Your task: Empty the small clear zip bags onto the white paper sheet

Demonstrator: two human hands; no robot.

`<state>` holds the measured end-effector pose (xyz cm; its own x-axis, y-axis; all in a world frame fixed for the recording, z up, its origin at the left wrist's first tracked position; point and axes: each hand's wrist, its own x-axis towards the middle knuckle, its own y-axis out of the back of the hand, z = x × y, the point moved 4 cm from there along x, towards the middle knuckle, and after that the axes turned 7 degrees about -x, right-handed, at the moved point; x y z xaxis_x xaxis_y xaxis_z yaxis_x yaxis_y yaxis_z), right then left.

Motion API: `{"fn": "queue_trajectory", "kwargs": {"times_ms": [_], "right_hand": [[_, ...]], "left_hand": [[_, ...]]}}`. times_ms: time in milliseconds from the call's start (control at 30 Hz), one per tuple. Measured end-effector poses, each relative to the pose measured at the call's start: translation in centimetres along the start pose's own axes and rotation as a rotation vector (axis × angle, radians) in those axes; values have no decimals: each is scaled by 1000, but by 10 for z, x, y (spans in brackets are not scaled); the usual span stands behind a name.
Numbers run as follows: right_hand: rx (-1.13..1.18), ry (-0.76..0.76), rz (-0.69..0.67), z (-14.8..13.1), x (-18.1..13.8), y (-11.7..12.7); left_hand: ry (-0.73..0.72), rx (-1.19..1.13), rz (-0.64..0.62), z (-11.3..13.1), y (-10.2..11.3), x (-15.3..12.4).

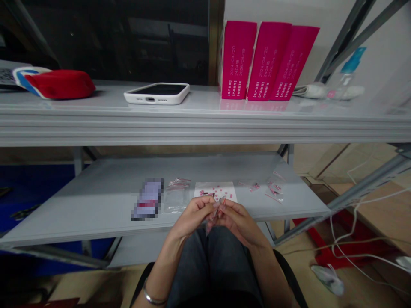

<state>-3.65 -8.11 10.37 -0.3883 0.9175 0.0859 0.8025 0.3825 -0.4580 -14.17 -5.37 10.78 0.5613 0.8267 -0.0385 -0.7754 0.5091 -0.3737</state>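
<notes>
My left hand [192,213] and my right hand [238,218] meet over my lap at the front edge of the lower grey shelf [96,201]. Together they pinch a small clear plastic bag [215,212] with something pink in it. Just beyond my fingers lies a white sheet [215,191] scattered with several tiny pink pieces. Empty clear bags [176,194] lie left of it. More small bags holding pink pieces [274,188] lie to the right. A bracelet [151,297] sits on my left wrist.
The upper shelf [205,119] carries a white-cased phone [157,93], three upright pink boxes [268,60], a red pouch [58,84] and a bottle lying down [343,85]. A blurred card [148,199] lies on the lower shelf. White cables [353,239] trail over the floor at right.
</notes>
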Motion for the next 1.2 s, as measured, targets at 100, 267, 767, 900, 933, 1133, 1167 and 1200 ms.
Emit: {"fn": "queue_trajectory", "kwargs": {"times_ms": [100,267,767,900,933,1133,1167,1200], "right_hand": [[4,18,25,-1,0,-3],[-27,43,105,-2,2,-2],[-796,185,372,0,-4,13],[-722,157,401,6,-6,16],[-654,130,413,9,-6,18],[159,-109,362,25,-1,19],[257,-128,340,25,0,19],[320,-135,330,24,2,19]], "left_hand": [[-3,-85,17,-4,1,1],[-113,-172,183,-5,10,5],[-353,1059,300,14,-2,-11],[-386,1021,380,14,-2,-12],[-390,1011,398,14,-1,-13],[-400,910,362,8,0,-10],[-404,904,342,7,-1,-9],[-408,900,321,6,-2,-9]]}}
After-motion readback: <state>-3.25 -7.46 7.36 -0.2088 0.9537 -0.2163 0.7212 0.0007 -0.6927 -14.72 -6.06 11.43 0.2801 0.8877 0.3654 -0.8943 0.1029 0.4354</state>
